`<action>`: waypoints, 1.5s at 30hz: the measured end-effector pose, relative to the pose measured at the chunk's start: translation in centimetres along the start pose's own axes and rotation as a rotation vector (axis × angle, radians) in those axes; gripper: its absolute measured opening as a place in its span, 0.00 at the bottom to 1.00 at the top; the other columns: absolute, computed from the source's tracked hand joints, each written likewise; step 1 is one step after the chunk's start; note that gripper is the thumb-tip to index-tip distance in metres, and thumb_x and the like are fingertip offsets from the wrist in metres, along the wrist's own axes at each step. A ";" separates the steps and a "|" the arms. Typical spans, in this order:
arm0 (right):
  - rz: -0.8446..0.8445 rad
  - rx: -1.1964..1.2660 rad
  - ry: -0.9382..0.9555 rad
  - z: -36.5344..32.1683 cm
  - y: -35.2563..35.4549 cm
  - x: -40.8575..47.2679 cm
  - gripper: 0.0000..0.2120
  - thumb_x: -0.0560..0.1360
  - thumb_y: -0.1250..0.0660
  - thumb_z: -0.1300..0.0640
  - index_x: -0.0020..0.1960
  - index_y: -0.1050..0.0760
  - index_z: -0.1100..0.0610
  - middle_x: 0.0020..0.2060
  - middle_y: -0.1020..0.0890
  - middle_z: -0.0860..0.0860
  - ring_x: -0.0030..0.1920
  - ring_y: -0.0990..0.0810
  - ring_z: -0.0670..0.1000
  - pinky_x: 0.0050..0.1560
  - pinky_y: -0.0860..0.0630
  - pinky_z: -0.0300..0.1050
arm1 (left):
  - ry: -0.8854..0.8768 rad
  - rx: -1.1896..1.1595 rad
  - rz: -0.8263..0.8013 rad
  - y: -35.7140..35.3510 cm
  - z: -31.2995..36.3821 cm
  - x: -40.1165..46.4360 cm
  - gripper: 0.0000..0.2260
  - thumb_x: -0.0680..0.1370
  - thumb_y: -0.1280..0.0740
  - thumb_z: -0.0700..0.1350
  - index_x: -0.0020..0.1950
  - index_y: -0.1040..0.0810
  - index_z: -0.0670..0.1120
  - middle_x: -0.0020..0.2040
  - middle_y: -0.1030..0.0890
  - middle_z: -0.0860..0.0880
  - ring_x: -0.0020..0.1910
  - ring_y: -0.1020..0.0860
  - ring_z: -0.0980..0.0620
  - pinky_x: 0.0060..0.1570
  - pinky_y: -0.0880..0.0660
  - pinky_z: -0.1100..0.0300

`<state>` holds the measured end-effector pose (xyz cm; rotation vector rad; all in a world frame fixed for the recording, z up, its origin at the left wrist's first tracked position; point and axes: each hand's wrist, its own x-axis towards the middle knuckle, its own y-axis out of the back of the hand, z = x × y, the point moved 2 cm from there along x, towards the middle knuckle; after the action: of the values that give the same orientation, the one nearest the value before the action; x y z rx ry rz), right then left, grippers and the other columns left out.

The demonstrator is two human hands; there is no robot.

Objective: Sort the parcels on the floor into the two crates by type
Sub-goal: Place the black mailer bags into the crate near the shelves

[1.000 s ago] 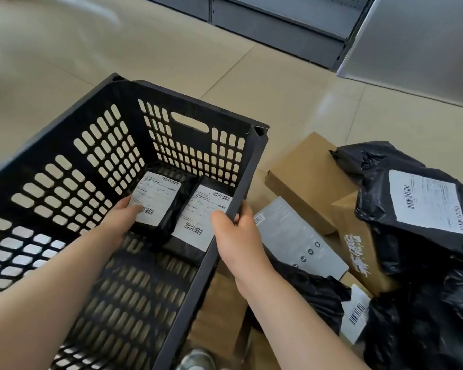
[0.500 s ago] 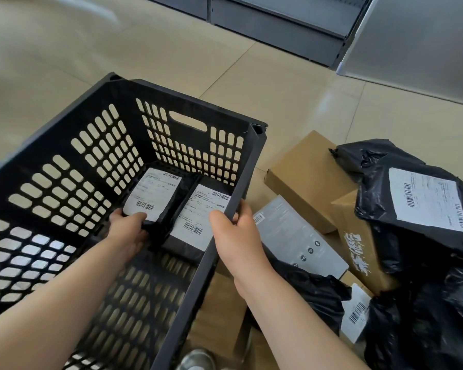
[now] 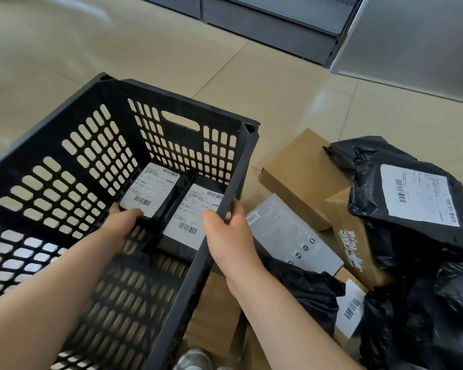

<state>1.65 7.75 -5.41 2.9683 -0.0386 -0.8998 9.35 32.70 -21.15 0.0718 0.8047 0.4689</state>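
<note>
A black slotted crate (image 3: 64, 145) fills the left half of the view. Two black bagged parcels with white labels lie side by side at its far end: the left parcel (image 3: 151, 189) and the right parcel (image 3: 195, 214). My left hand (image 3: 119, 225) is inside the crate, fingers curled round the near end of the left parcel. My right hand (image 3: 229, 237) grips the crate's right rim. On the floor to the right lie a black bag with a large label (image 3: 417, 193), brown cardboard boxes (image 3: 302, 172) and a grey flat box (image 3: 292, 231).
More black bags (image 3: 444, 311) and a printed brown box (image 3: 350, 241) pile up at the right edge. Grey shelving (image 3: 273, 25) and a grey panel (image 3: 422, 44) stand at the back. Beige tiled floor (image 3: 118, 49) stretches beyond the crate. A shoe (image 3: 193, 360) shows at the bottom.
My left hand has drawn back from the left parcel's label to its near end and curled round it. My right hand stays on the crate's rim.
</note>
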 end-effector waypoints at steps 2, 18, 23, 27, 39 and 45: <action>-0.005 0.000 -0.009 -0.2 0.1 -0.1 0.17 0.74 0.36 0.51 0.62 0.30 0.38 0.50 0.17 0.41 0.49 0.17 0.44 0.50 0.19 0.46 | -0.028 0.043 0.024 0.0 0.6 -1.5 0.36 0.74 0.32 0.43 0.79 0.44 0.49 0.66 0.26 0.46 0.59 0.23 0.41 0.52 0.23 0.48; -0.017 -0.285 0.105 -1.9 3.3 -2.9 0.39 0.74 0.33 0.34 0.77 0.44 0.49 0.65 0.25 0.44 0.55 0.22 0.41 0.63 0.25 0.47 | -0.371 0.283 -0.192 -4.8 6.8 -14.5 0.26 0.81 0.38 0.49 0.79 0.40 0.53 0.77 0.35 0.51 0.74 0.34 0.46 0.72 0.40 0.49; 0.009 -0.471 0.106 -2.9 7.0 -4.2 0.42 0.76 0.36 0.34 0.81 0.50 0.50 0.76 0.34 0.50 0.74 0.33 0.53 0.71 0.33 0.51 | -0.508 0.335 -0.295 -6.6 9.3 -19.3 0.25 0.82 0.38 0.48 0.78 0.40 0.56 0.76 0.33 0.52 0.72 0.32 0.49 0.67 0.36 0.54; 0.037 -0.661 0.093 -3.7 11.1 -5.0 0.41 0.78 0.38 0.35 0.81 0.52 0.51 0.77 0.36 0.53 0.74 0.34 0.57 0.70 0.32 0.55 | -0.673 0.526 -0.371 -8.0 10.6 -23.4 0.27 0.82 0.38 0.47 0.79 0.43 0.58 0.78 0.38 0.51 0.75 0.37 0.50 0.73 0.40 0.49; 0.095 -0.898 0.005 -0.3 23.8 -9.1 0.37 0.80 0.39 0.38 0.80 0.50 0.52 0.77 0.35 0.55 0.73 0.32 0.57 0.68 0.31 0.50 | -1.144 1.199 -0.316 -15.0 5.9 -29.2 0.27 0.79 0.37 0.50 0.78 0.39 0.53 0.77 0.38 0.52 0.78 0.45 0.48 0.76 0.49 0.47; 0.028 -0.918 -0.069 2.1 27.3 -9.9 0.36 0.81 0.40 0.40 0.81 0.51 0.51 0.74 0.32 0.54 0.66 0.26 0.54 0.58 0.30 0.44 | -0.970 1.446 -0.482 -16.8 -1.0 -27.5 0.27 0.80 0.37 0.51 0.78 0.40 0.54 0.78 0.39 0.52 0.78 0.46 0.48 0.76 0.50 0.48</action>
<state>-8.08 -19.19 -0.44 2.0780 0.2566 -0.7356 -1.43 5.76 -7.20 1.3076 0.0285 -0.6699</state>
